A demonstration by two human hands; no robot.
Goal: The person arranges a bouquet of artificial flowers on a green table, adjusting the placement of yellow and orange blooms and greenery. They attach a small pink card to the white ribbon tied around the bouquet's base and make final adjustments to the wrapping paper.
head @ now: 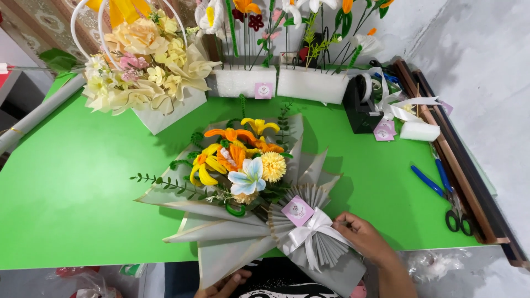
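The bouquet (pixel 248 182) lies flat on the green table (pixel 72 187), its handle end toward me at the near edge and the flowers pointing far-left. My right hand (pixel 361 237) rests on the near-right of the wrap, fingers pinched narrow on the white ribbon bow (pixel 309 232) just beside the pink tag (pixel 297 211). My left hand (pixel 223 286) is half hidden under the near edge of the grey wrapping paper (pixel 221 243); I cannot tell whether it is gripping or only propping.

As I see it, the risk is in the bow: a pull that is too hard or off to one side could loosen the knot or skew the loops, and crush the pleated fan beneath it. The handle end overhangs the table edge, so if my left hand slips the bundle could tip toward me and bend the paper. The yellow and orange blooms (pixel 237 154) lie pressed sideways, and dragging the bundle could flatten them.
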